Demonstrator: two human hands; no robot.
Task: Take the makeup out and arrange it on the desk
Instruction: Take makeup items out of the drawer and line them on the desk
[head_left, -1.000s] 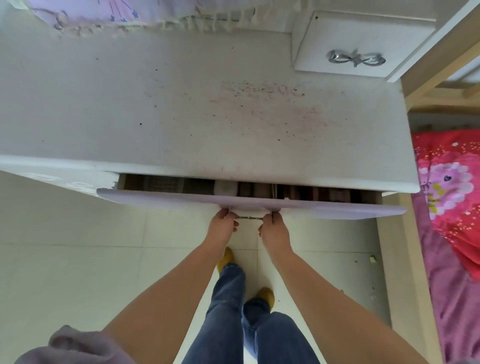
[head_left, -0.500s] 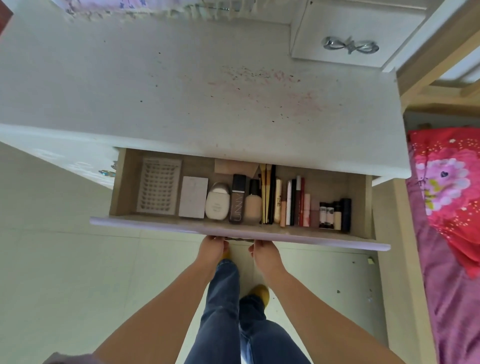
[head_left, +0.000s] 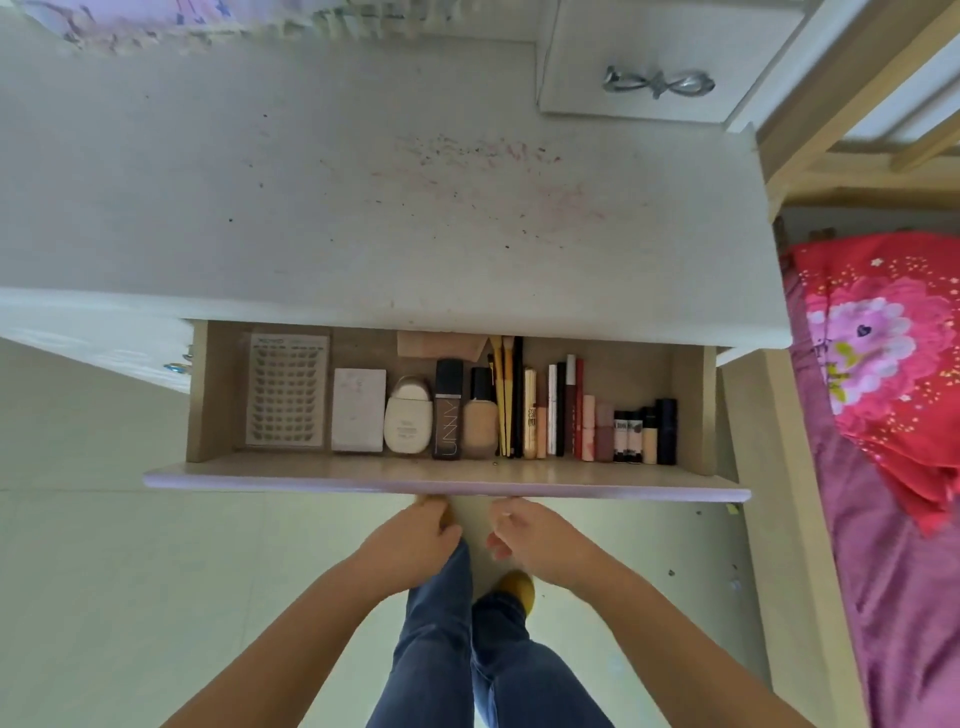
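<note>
Drawer open at frame centre, makeup row lying directly above both hands, long axes front-to-back; left hand and right hand loosely curled, empty, roughly equidistant below drawer front.

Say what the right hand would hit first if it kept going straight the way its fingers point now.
Most likely the drawer front. The right hand sits just below it, fingers aimed up at its underside or handle; the handle itself is hidden, so exact contact is unclear.
</note>
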